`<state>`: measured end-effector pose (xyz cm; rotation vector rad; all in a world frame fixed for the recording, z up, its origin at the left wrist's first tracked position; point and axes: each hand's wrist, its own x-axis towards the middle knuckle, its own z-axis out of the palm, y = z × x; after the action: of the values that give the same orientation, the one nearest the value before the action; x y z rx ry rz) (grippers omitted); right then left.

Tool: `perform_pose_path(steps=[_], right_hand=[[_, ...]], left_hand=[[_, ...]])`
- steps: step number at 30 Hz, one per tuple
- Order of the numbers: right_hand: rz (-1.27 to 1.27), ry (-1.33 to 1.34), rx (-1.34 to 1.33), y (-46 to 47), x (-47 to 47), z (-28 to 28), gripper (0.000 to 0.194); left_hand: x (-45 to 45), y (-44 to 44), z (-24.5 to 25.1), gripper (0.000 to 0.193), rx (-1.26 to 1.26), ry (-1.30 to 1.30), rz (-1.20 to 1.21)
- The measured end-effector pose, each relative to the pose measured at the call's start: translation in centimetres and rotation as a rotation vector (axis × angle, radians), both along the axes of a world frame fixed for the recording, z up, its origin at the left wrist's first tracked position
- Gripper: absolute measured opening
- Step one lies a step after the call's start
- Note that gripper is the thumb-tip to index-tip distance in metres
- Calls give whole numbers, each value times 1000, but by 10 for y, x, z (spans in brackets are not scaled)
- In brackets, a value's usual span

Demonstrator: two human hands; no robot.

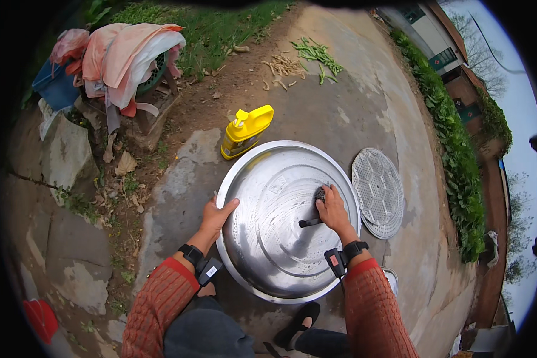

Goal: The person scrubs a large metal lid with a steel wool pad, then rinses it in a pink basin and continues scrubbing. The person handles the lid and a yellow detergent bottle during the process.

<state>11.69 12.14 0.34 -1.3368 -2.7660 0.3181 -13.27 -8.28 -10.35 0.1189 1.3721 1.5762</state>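
Observation:
A large round metal pot lid (273,250) lies before me, its shiny domed face wet with streaks and drops. At its middle stands a dark handle (310,222). My left hand (215,218) grips the lid's left rim, with the thumb over the top and the fingers out of sight beneath. In my right hand (334,209) is a dark steel-wool scrubber (320,193), pressed on the lid's right half just beyond the handle. Beyond the far left rim stands a yellow pump bottle (246,133).
Round perforated steamer plates (378,188) lie right of the lid, with a small metal dish (390,281) nearer me. Green bean pods (315,53) and dry tan pods (284,66) are spread on the concrete. Cloth-covered baskets (121,58) and stones (67,152) stand left.

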Motion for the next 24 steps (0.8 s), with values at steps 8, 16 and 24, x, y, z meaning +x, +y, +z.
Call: perform_pose_path(steps=[8, 16, 24], right_hand=[[463, -118, 13, -72, -36, 15, 56], [172, 64, -139, 35, 55, 4, 66], [492, 132, -546, -30, -31, 13, 50]], left_hand=[[-2, -2, -8, 45, -8, 34, 5], [-5, -2, -4, 50, 0, 29, -8], [-4, 0, -3, 51, -15, 13, -9]])
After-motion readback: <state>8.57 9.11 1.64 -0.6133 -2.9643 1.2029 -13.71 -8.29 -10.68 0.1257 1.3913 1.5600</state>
